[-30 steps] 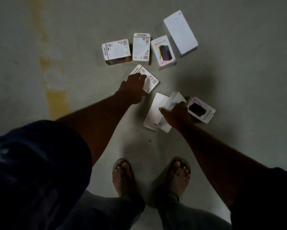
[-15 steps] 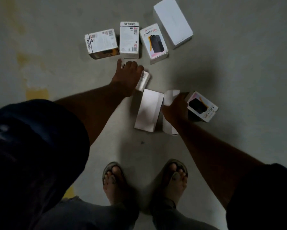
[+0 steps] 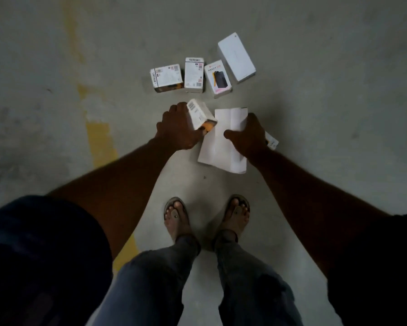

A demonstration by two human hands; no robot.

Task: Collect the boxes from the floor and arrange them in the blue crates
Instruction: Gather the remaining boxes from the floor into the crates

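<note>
Small box (image 3: 201,115) now tipped up off the floor (image 3: 327,142) in the left hand's (image 3: 179,131) curled fingers, white boxes (image 3: 217,147) drawn together under the right hand's (image 3: 250,137) clamping thumb and fingers — gathering has begun, four boxes (image 3: 193,75) left beyond, no crates in sight.

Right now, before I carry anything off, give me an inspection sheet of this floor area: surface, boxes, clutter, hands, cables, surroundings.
Surface: grey concrete floor, worn yellow stripe.
Job's things: far row: side-lying box, upright labelled box, Halley box, large white box; partly hidden box behind right hand; blue crates not in view.
Clutter: nothing seen.
Hands: left hand grips small barcode box; right hand holds flat white boxes.
Cables: nothing seen.
Surroundings: sandalled feet, dim light.
</note>
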